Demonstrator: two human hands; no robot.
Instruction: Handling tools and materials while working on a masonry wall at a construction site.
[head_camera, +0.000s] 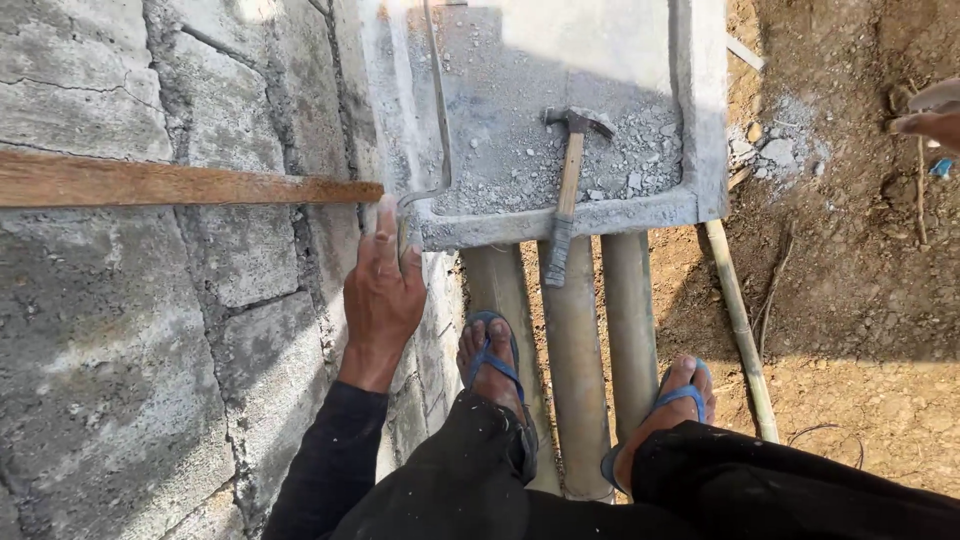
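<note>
The bent steel rod (437, 110) is running down along the edge of the block wall (150, 330), its hooked lower end curling just above the fingertips of the left hand (383, 290), and that hand is lying flat against the wall with fingers stretched out and together, gripping nothing, its fingertips sitting just below the end of the wooden plank (180, 184) and right beside the rod's hook; whether they are actually touching the rod is hard to tell. The plank is lying across the wall face, reaching in from the left edge and stopping just short of the rod. Beside the wall, a grey mortar tray (700, 110) is resting on bamboo poles (575, 360), dusted with crumbled cement rubble, and a claw hammer (566, 190) is lying in it, head up in the rubble and handle hanging out over the near rim. The person is standing on those poles in blue flip-flops (492, 352), dark trousers and a dark sleeve showing. Over at the right edge, only fingertips of the right hand (925, 120) are poking into view above the brown dirt (860, 280), so how it is set is impossible to tell.
</note>
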